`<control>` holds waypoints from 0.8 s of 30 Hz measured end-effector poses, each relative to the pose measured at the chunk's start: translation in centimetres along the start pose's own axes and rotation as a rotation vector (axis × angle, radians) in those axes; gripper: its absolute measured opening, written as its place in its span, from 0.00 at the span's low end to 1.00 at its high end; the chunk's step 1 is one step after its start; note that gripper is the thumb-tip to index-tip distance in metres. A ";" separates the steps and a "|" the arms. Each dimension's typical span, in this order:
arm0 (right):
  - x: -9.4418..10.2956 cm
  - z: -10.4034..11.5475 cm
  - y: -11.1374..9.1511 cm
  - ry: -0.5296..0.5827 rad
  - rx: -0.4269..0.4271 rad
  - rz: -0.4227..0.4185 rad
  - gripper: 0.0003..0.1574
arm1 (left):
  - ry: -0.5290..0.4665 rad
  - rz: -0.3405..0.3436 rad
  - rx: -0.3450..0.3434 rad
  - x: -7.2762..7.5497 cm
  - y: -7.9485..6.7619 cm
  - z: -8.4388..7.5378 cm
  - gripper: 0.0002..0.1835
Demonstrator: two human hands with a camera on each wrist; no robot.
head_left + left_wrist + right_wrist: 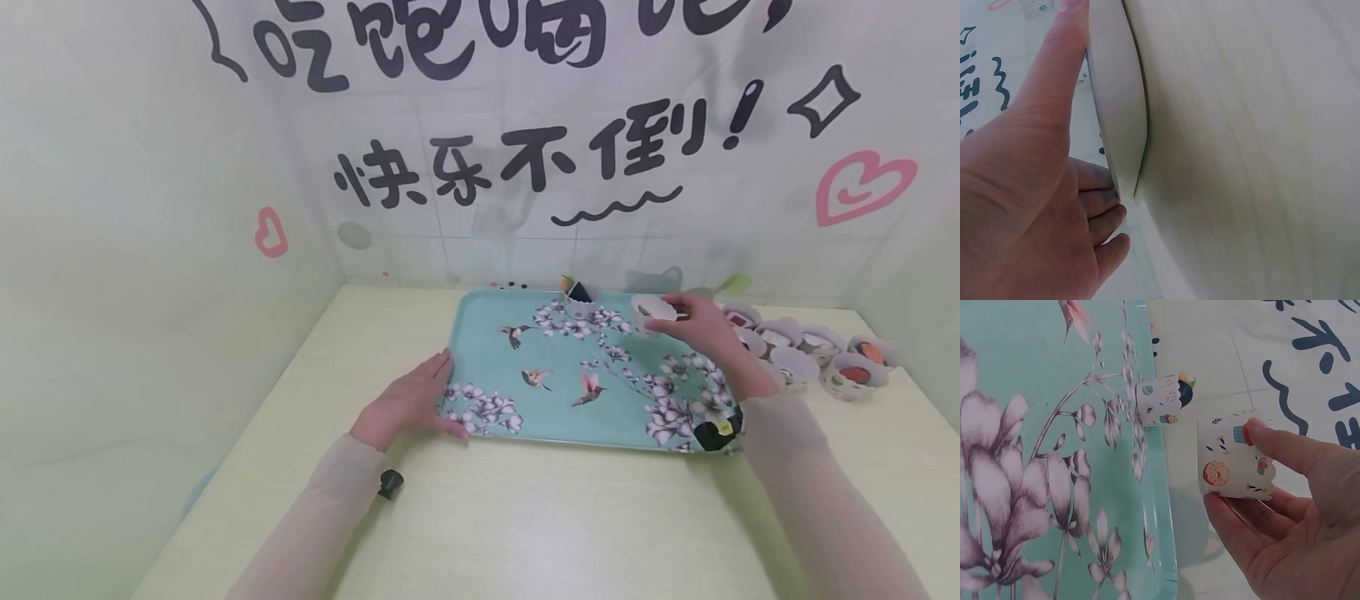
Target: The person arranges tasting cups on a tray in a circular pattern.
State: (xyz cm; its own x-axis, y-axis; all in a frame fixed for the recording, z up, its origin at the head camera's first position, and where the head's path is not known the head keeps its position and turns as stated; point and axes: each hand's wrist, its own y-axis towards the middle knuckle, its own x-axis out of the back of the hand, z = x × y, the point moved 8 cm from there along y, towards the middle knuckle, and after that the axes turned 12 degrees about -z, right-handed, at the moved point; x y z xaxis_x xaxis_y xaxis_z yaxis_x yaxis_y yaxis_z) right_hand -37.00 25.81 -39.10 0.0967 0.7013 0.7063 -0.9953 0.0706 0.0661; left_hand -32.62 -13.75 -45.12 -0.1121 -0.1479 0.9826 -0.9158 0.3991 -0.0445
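Note:
A light blue tray printed with birds and blossoms lies on the table. My left hand touches its front left corner, fingers straight along the left side and thumb at the front edge; the left wrist view shows the tray's side wall against that hand. Over the tray's back right part, my right hand pinches a white paper cup with a scalloped rim and doughnut and cupcake prints. A similar paper cup stands on the tray near its back edge, with a dark triangular piece and something orange in it.
Several more paper cups with small items inside are grouped right of the tray. A black and yellow object shows at the tray's front right corner, by the right wrist. A printed wall sheet rises behind the table.

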 end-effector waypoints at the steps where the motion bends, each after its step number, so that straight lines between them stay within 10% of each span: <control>1: -0.1 0.0 0.2 -0.007 -0.007 0.002 0.50 | -0.002 -0.004 -0.003 0.0 0.0 0.0 0.74; 24: -3.8 -0.1 3.9 -0.023 -0.071 0.000 0.42 | -0.001 -0.013 -0.015 0.0 0.0 0.1 0.73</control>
State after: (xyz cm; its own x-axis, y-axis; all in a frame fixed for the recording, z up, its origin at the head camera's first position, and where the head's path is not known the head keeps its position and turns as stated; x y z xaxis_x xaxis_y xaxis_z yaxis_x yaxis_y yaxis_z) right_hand -41.29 23.57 -41.59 0.0955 0.6847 0.7226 -0.9925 0.1215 0.0161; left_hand -32.65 -13.84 -45.17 -0.1003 -0.1537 0.9830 -0.9114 0.4105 -0.0288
